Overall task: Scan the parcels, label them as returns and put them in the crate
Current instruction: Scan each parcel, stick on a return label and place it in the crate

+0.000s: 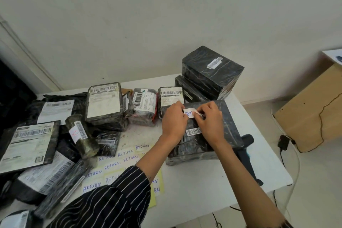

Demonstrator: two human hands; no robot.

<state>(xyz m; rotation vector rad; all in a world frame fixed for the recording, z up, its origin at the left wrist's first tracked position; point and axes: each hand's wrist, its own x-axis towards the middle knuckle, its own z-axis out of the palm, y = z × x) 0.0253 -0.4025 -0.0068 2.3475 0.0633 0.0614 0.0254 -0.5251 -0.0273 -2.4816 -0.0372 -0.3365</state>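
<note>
White RETURN sticker (189, 113) is pinched end to end between the hands, left hand (174, 121) and right hand (210, 123) equally near, its long axis running crosswise over the top of the black-wrapped parcel (224, 127) lying directly beneath on the desk (199, 189).

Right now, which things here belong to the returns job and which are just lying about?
Job: RETURN sticker, pinched by left hand and right hand; black wrapped parcel under them; sheet of RETURN stickers; waiting parcels at left; dark handheld device, probably the scanner.
Lying about: cardboard box on the floor; plug and cables beside it.
</note>
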